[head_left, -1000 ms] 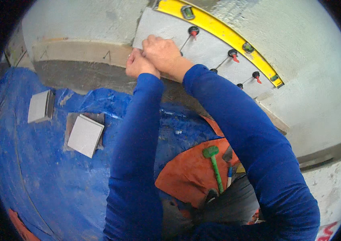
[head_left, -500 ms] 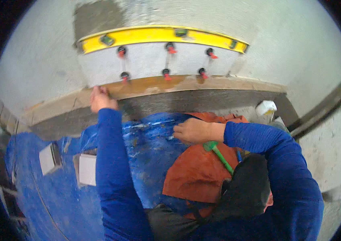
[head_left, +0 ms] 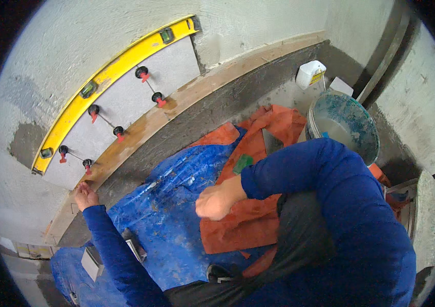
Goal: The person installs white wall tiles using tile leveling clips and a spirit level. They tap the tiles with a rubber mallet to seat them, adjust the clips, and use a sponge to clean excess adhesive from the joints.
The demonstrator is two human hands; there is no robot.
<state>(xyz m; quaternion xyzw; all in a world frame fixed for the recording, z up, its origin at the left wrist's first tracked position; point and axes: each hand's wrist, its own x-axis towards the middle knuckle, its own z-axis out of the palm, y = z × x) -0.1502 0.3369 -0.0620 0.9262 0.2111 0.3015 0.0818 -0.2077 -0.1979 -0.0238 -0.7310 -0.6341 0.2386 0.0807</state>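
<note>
My left hand (head_left: 85,196) is at the wooden ledge (head_left: 207,90) by the lower left corner of a pale tile (head_left: 176,64) on the wall, fingers bunched; what they hold, if anything, is unclear. Several black-and-red clamps (head_left: 142,72) are fixed to the tile, and a yellow spirit level (head_left: 122,61) runs along its upper edge. My right hand (head_left: 217,201) hangs with curled fingers over the tarps, its palm and any contents hidden. Behind my right sleeve, the green head of a mallet (head_left: 243,162) shows.
A bucket of cloudy liquid (head_left: 345,123) stands at the right, near a white container (head_left: 309,74). An orange sheet (head_left: 243,230) lies on a blue tarp (head_left: 161,215). Tile pieces (head_left: 92,263) sit at the lower left. A pale board (head_left: 432,220) stands at the right edge.
My hands, together at the tile's end earlier, are apart: the right has drawn back over the tarps, the left remains at the ledge. My view has swung right, bringing the bucket into sight.
</note>
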